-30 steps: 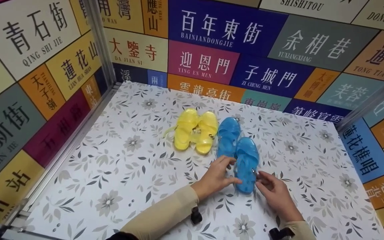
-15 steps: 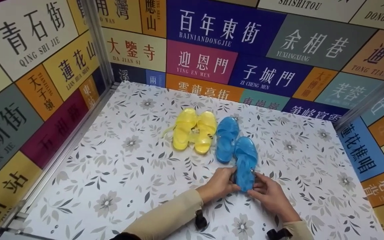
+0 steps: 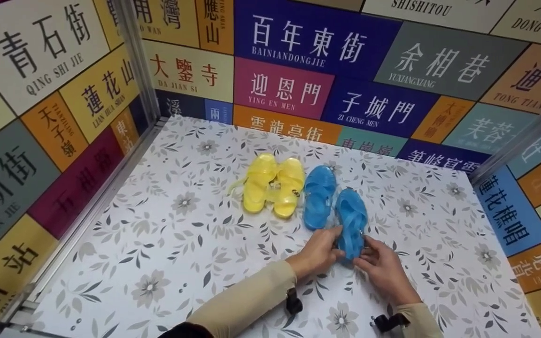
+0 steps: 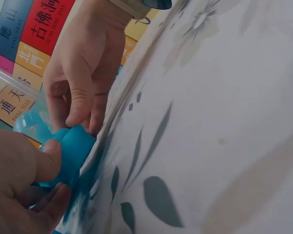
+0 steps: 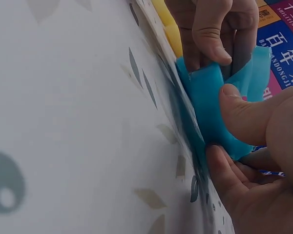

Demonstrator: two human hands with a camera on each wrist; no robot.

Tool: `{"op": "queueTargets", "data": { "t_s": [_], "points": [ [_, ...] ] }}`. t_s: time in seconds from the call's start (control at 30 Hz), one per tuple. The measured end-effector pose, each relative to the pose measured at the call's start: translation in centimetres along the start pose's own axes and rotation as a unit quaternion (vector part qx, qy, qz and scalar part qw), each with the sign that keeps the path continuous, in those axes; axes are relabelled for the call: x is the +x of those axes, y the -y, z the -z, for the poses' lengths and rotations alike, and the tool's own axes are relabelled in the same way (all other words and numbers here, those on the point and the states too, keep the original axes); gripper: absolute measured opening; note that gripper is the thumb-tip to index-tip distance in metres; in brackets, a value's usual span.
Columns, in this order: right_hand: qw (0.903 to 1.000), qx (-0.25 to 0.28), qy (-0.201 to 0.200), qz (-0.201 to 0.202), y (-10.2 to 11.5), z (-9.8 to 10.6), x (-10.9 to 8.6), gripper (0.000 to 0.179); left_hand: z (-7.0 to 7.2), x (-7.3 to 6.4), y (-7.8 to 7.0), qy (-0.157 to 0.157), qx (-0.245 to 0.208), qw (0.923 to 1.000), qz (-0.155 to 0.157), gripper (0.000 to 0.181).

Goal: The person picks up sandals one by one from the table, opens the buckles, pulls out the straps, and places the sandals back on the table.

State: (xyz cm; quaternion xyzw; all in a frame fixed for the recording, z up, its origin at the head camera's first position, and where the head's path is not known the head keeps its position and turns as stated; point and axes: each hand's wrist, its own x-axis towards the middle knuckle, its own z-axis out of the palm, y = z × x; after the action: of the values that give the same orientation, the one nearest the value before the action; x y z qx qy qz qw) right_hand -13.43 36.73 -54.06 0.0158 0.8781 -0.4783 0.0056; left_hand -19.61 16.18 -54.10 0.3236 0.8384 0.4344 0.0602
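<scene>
Both hands hold the right-hand blue jelly sandal (image 3: 351,218) by its heel end. Its heel looks slightly raised from the patterned surface, while the toe points to the back. My left hand (image 3: 316,252) grips the left side of the heel, its thumb near the back edge. On the other side my right hand (image 3: 385,267) pinches the heel between thumb and fingers, as the right wrist view shows with the thumb on the blue sandal (image 5: 208,105). The other blue sandal (image 3: 317,206) lies flat just to the left. Some fingertips are hidden behind the held sandal.
Two yellow sandals (image 3: 289,202) lie side by side left of the blue pair, one with a loose strap. Under everything is a white floral surface (image 3: 158,249). Walls covered in street-name signs (image 3: 284,89) stand behind and at the sides, with metal rails (image 3: 143,61) at the corners.
Both hands have closed in on the right blue sandal and taken hold of its heel. The sandal has shifted a little forward and right, and its heel has come up slightly.
</scene>
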Motion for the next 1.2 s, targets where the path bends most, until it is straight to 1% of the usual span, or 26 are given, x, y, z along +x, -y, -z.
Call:
{"op": "queueTargets", "data": {
  "t_s": [0.07, 0.13, 0.2, 0.3, 0.4, 0.43, 0.47, 0.53, 0.6, 0.63, 0.7, 0.77, 0.83, 0.87, 0.93, 1.07, 1.2],
  "points": [
    [1.0000, -0.001, 0.000, -0.001, -0.1, 0.2, 0.5, 0.071, -0.2, 0.7, -0.1, -0.004, 0.017, 0.9998, -0.003, 0.070],
    [1.0000, -0.003, 0.001, -0.003, -0.3, 0.4, 1.1, 0.070, -0.3, 1.4, -0.1, -0.012, 0.029, 0.9995, -0.008, 0.067],
    [1.0000, -0.005, 0.000, -0.004, -0.3, 0.6, 1.6, 0.071, -0.4, 1.9, 0.1, -0.017, 0.023, 0.9996, -0.007, 0.066],
    [1.0000, -0.009, -0.002, -0.004, -0.3, 0.9, 2.4, 0.072, -1.7, 3.2, 1.5, -0.045, 0.019, 0.9986, -0.018, 0.061],
    [0.9998, -0.013, -0.013, -0.002, -0.3, 1.1, 3.0, 0.073, -2.1, 3.8, 1.8, -0.063, 0.012, 0.9978, -0.020, 0.058],
    [0.9997, -0.019, -0.017, -0.002, -0.4, 1.1, 3.3, 0.072, -2.4, 4.1, 2.0, -0.073, 0.012, 0.9970, -0.022, 0.056],
    [0.9994, -0.026, -0.022, -0.002, -0.5, 1.2, 3.5, 0.071, -2.2, 4.1, 1.6, -0.073, 0.007, 0.9971, -0.018, 0.053],
    [0.9989, -0.036, -0.029, -0.003, -0.6, 1.2, 3.8, 0.070, -2.4, 4.5, 1.6, -0.079, 0.008, 0.9968, -0.011, 0.046],
    [0.9982, -0.050, -0.033, -0.005, -0.7, 1.3, 4.1, 0.069, -2.7, 4.7, 1.7, -0.086, 0.017, 0.9961, -0.010, 0.040],
    [0.9980, -0.054, -0.033, -0.007, -0.8, 1.3, 4.2, 0.069, -3.2, 5.0, 2.0, -0.090, 0.025, 0.9956, -0.008, 0.037],
    [0.9976, -0.061, -0.032, -0.007, -0.9, 1.3, 4.5, 0.069, -3.4, 5.2, 1.9, -0.085, 0.035, 0.9958, 0.002, 0.035],
    [0.9971, -0.069, -0.031, -0.005, -0.9, 1.2, 4.9, 0.068, -2.7, 5.0, 1.1, -0.069, 0.035, 0.9968, 0.018, 0.039],
    [0.9967, -0.076, -0.031, -0.002, -0.9, 1.2, 5.2, 0.068, -2.5, 5.0, 0.8, -0.054, 0.036, 0.9972, 0.036, 0.047],
    [0.9964, -0.080, -0.031, 0.000, -0.9, 1.2, 5.3, 0.067, -2.0, 4.8, 0.3, -0.044, 0.033, 0.9975, 0.045, 0.053],
    [0.9957, -0.088, -0.030, 0.005, -0.8, 1.1, 5.5, 0.067, -1.7, 4.7, -0.2, -0.032, 0.037, 0.9973, 0.055, 0.062],
    [0.9952, -0.093, -0.028, 0.012, -0.7, 1.1, 5.8, 0.066, -1.5, 4.5, -0.6, -0.024, 0.037, 0.9968, 0.066, 0.072],
    [0.9957, -0.088, -0.027, 0.016, -0.8, 1.0, 5.9, 0.065, -1.5, 4.4, -0.8, -0.030, 0.025, 0.9960, 0.080, 0.078]
  ]
}}
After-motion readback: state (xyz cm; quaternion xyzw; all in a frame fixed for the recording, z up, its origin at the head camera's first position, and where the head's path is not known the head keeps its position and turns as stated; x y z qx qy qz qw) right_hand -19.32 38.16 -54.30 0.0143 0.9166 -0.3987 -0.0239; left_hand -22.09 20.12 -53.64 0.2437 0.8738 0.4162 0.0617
